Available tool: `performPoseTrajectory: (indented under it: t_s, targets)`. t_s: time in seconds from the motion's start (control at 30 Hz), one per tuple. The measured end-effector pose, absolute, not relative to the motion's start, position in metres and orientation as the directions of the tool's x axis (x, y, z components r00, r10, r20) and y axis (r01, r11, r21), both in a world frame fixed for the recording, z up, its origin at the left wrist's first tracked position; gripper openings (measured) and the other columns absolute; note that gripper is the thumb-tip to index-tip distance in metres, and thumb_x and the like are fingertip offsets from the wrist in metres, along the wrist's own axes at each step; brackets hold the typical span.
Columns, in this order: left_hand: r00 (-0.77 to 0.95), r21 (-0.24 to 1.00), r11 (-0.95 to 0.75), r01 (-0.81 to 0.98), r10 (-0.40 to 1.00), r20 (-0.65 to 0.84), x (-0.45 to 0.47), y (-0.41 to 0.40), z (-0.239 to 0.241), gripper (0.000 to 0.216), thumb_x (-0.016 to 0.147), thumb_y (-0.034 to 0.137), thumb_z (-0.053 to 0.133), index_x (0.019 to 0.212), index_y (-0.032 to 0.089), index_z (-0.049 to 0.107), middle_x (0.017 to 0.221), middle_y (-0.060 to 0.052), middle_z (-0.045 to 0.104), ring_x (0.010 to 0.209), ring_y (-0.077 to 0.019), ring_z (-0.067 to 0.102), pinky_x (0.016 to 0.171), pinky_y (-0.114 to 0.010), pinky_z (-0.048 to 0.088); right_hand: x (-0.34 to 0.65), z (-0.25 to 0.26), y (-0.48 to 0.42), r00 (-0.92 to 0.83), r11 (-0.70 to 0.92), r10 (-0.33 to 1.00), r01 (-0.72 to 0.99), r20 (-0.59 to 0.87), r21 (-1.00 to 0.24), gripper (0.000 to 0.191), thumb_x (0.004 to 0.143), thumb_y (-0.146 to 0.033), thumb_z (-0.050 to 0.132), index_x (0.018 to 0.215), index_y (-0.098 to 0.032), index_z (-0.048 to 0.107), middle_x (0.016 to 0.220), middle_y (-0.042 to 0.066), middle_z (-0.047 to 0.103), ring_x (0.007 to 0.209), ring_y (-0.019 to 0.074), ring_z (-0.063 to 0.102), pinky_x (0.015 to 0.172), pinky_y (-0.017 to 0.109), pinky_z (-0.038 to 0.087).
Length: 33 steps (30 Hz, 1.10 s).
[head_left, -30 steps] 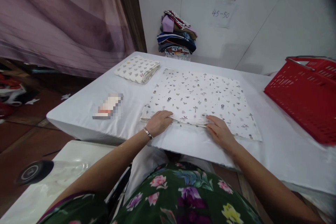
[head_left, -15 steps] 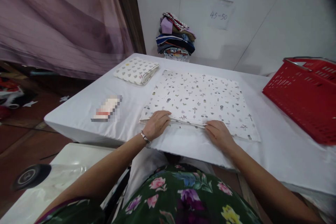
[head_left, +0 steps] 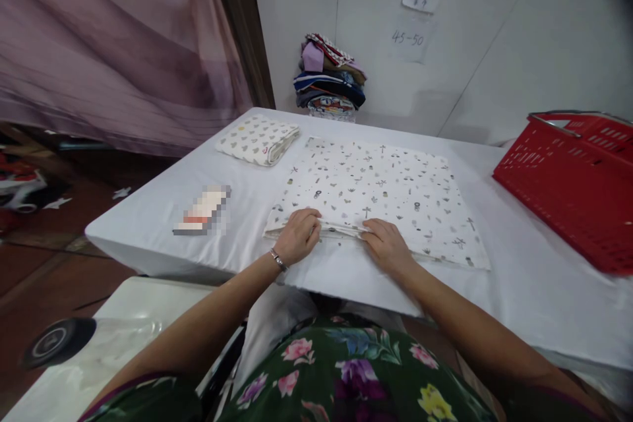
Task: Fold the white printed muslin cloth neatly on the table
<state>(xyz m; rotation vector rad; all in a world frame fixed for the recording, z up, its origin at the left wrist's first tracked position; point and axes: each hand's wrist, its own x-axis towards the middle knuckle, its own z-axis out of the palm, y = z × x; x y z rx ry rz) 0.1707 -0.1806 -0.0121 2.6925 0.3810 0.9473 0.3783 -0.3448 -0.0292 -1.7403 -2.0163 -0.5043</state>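
A white printed cloth (head_left: 380, 191) lies spread flat on the white-covered table (head_left: 524, 290). My left hand (head_left: 297, 242) rests on its near left edge, fingers curled and pinching the hem. My right hand (head_left: 388, 247) sits on the near edge a little to the right, fingers curled down onto the cloth's edge. The two hands are close together. A folded cloth (head_left: 258, 138) with a grey pattern lies at the table's far left.
A red plastic basket (head_left: 573, 178) stands at the right. A small blurred packet (head_left: 202, 212) lies near the left edge. A pile of folded clothes (head_left: 329, 78) sits against the white wall. A pink curtain (head_left: 109, 46) hangs at the left.
My right hand has slid left along the cloth's near edge, towards my left hand. The left hand has stayed in place.
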Motion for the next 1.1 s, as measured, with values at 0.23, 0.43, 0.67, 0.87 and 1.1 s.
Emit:
performPoseTrajectory:
  t_s: [0.23,0.43,0.67,0.87,1.1]
  targets:
    - [0.823,0.248,-0.958,0.14,0.252,0.509,0.164,-0.178,-0.016,0.012,0.088,0.02,0.044,0.085,0.018,0.055,0.106,-0.009,0.06,0.102,-0.0196,0.053,0.094,-0.043,0.04,0.38,-0.028,-0.347,-0.152,0.205,0.855,0.977,0.497,-0.053,0.02,0.091,-0.019,0.045,0.087,-0.016,0.065,0.092,0.009,0.063,0.085,0.019,0.053,0.076,0.032,0.043]
    - [0.901,0.141,-0.984,0.108,0.157,0.403,0.171,-0.188,-0.018,0.021,0.086,0.029,0.053,0.104,0.02,0.056,0.118,-0.009,0.057,0.113,-0.0223,0.049,0.102,-0.047,0.034,0.381,-0.027,-0.347,-0.099,0.184,0.896,0.97,0.434,-0.159,0.02,0.092,-0.023,0.043,0.091,-0.017,0.062,0.095,0.01,0.063,0.087,0.0201,0.056,0.075,0.033,0.046]
    - [0.888,0.096,-0.99,0.101,0.133,0.44,0.201,-0.202,-0.018,0.012,0.087,0.023,0.051,0.095,0.018,0.059,0.114,-0.007,0.059,0.11,-0.021,0.05,0.097,-0.041,0.038,0.378,-0.02,-0.347,-0.069,0.179,0.9,0.959,0.431,-0.22,0.02,0.093,-0.023,0.041,0.094,-0.017,0.06,0.096,0.009,0.062,0.086,0.019,0.055,0.076,0.032,0.046]
    - [0.851,0.094,-0.995,0.031,0.075,0.519,0.2,-0.207,-0.012,0.013,0.089,0.019,0.044,0.087,0.017,0.057,0.101,-0.005,0.063,0.099,-0.0171,0.053,0.091,-0.036,0.04,0.376,-0.024,-0.348,-0.032,0.078,0.919,0.992,0.393,-0.103,0.02,0.087,-0.033,0.054,0.096,-0.015,0.061,0.108,0.013,0.06,0.094,0.0255,0.052,0.077,0.038,0.044]
    - [0.831,0.219,-0.975,0.041,0.155,0.534,0.194,-0.205,-0.012,0.011,0.089,0.021,0.045,0.086,0.018,0.055,0.094,-0.004,0.064,0.094,-0.0155,0.054,0.089,-0.035,0.041,0.375,-0.03,-0.351,-0.1,0.133,0.847,0.991,0.522,-0.026,0.018,0.09,-0.018,0.047,0.096,-0.016,0.063,0.101,0.011,0.063,0.092,0.0224,0.053,0.076,0.035,0.042]
